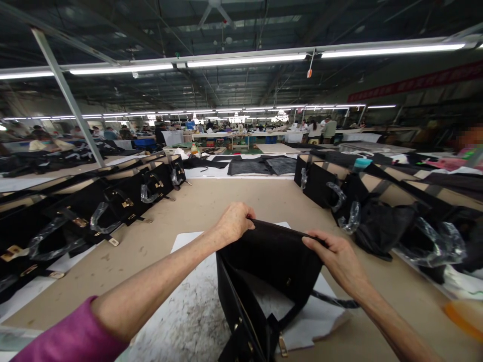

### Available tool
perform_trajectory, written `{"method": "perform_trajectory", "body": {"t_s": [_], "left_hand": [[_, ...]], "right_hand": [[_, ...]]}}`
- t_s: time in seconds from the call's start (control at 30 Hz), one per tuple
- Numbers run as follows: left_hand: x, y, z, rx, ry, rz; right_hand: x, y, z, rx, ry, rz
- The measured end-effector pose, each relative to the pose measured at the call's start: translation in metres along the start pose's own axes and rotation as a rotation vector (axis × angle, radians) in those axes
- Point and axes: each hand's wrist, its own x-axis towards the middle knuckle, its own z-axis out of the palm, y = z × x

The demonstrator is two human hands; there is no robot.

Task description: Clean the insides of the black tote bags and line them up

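A black handbag (271, 271) stands open on a white sheet (188, 301) on the brown worktable (226, 201). My left hand (236, 221) is closed on the far rim of the bag at its left corner. My right hand (335, 254) grips the same rim at the right corner, fingers curled over the edge. The bag's near side shows gold hardware and a strap hanging down. A purple sleeve covers my left upper arm.
A row of black handbags (113, 201) with plastic-wrapped handles lines the table's left side. More black bags (358, 201) line the right side. Dark fabric pieces (260, 166) lie at the far end. Other people work at distant tables. An orange object (464, 314) sits at right.
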Motion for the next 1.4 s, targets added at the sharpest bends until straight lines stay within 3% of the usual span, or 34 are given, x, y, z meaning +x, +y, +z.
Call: {"method": "perform_trajectory", "body": {"t_s": [0.5,0.8,0.9,1.03,1.1,1.4], "left_hand": [[0.01,-0.008,0.006,-0.098,-0.001,-0.1],[0.009,-0.018,0.012,-0.114,0.031,-0.059],[0.01,-0.019,0.012,-0.114,0.019,-0.046],[0.011,-0.016,0.01,-0.112,-0.014,-0.052],[0.009,-0.015,0.009,-0.117,-0.017,-0.054],[0.004,-0.009,0.004,-0.155,-0.012,-0.043]], "right_hand": [[-0.003,-0.005,-0.001,0.021,0.008,-0.037],[-0.004,-0.006,0.0,0.019,0.008,-0.049],[-0.004,-0.006,0.001,-0.082,0.029,-0.088],[-0.001,-0.011,0.001,-0.473,0.153,-0.249],[0.003,-0.015,0.001,-0.601,0.126,-0.307],[0.023,-0.038,0.021,-0.581,-0.026,-0.372]]}}
